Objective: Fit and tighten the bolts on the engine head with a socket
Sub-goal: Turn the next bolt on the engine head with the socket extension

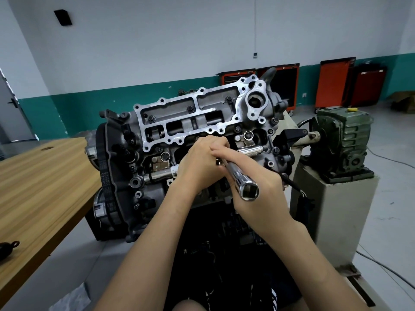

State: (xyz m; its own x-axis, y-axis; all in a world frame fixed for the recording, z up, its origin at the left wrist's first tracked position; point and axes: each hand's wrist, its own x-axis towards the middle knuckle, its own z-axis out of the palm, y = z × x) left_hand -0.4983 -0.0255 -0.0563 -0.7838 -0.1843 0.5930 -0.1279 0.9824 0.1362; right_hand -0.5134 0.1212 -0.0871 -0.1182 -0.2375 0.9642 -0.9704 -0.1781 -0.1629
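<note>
Chrome and long, the socket (pixel 234 175) lies slanted over the engine head (pixel 253 114) at picture centre, its open hex mouth pointing to 5 o'clock. The right hand (pixel 260 182) is curled round its shaft, and the left hand (pixel 199 163) is closed over its far end at 10 o'clock of it. The head's open upper bays hold black bolts (pixel 190 108) seated in recesses. The socket's far tip and whatever it meets are hidden beneath the left hand's fingers, and the orange cabinets (pixel 330 86) at 1 o'clock show nothing of their contents.
</note>
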